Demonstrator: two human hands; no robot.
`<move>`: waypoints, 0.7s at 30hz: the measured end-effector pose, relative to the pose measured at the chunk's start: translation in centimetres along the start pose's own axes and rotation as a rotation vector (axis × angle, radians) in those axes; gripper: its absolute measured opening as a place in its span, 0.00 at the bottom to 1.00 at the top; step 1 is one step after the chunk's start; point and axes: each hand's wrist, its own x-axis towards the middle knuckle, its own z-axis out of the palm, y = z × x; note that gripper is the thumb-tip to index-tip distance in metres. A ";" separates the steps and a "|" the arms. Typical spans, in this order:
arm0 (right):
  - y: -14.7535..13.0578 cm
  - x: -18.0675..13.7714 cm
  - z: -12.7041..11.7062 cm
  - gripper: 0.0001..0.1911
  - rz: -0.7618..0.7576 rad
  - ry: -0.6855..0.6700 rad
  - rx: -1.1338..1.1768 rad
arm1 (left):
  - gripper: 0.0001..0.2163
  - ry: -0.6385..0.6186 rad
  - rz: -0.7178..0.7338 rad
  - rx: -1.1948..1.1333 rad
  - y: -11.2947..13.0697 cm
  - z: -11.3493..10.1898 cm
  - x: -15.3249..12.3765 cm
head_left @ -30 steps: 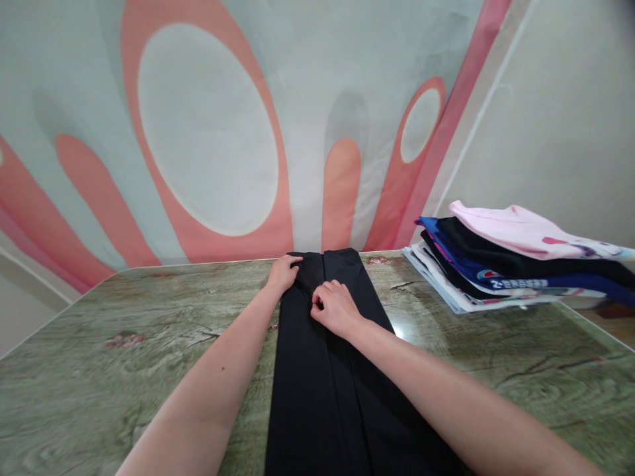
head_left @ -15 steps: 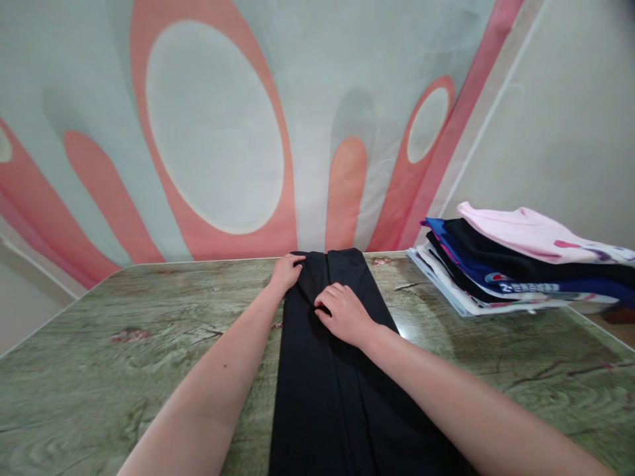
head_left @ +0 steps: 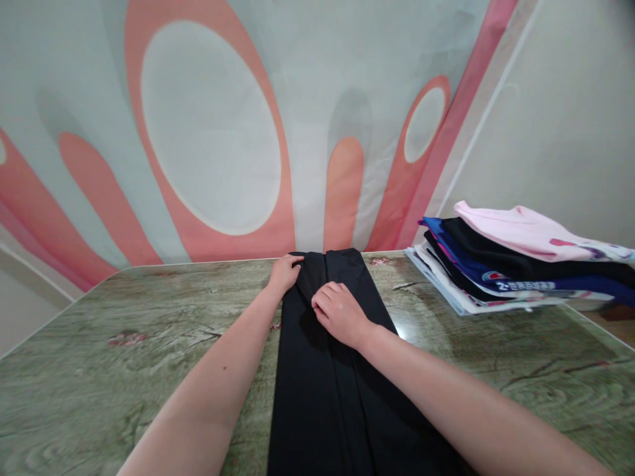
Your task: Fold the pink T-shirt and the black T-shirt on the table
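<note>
A long black garment lies flat in a strip, running from the table's far edge toward me, with fold lines down its middle. Whether it is trousers or a top, I cannot tell. At its far left corner my left hand is closed, thumb and finger pinching the edge of the cloth. My right hand rests over the middle of the strip, a little nearer to me. Its fingers are curled together onto the fabric and seem to pinch a fold; the fingertips are partly hidden.
A stack of folded clothes, pink on top with black, blue and white below, sits at the right of the wood-patterned table. Behind the far edge hangs a grey and coral printed backdrop.
My right hand has closed its fingers slightly more and shifted a touch left on the cloth. My left hand keeps its place at the corner. The view has turned slightly.
</note>
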 end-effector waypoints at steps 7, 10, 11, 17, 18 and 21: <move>-0.3 -0.3 -0.1 0.09 -0.018 -0.044 0.022 | 0.16 0.004 0.001 0.009 0.1 0.1 0.0; -0.1 -0.3 -0.3 0.09 -0.047 -0.055 0.004 | 0.16 0.008 0.004 0.012 0.1 0.1 -0.1; -0.1 -0.3 -0.4 0.09 -0.073 -0.068 -0.012 | 0.16 0.010 0.007 0.014 0.1 0.0 -0.1; -0.3 -0.2 -0.7 0.12 -0.153 -0.109 -0.093 | 0.18 0.068 0.074 0.050 2.3 -1.0 -0.2; -0.3 -0.2 -0.6 0.12 -0.150 -0.105 -0.091 | 0.19 0.060 0.120 0.055 3.1 -1.0 -0.2; 0.0 -0.2 -0.3 0.12 -0.137 -0.068 -0.011 | 0.20 -0.061 0.243 0.069 5.4 -0.1 -0.5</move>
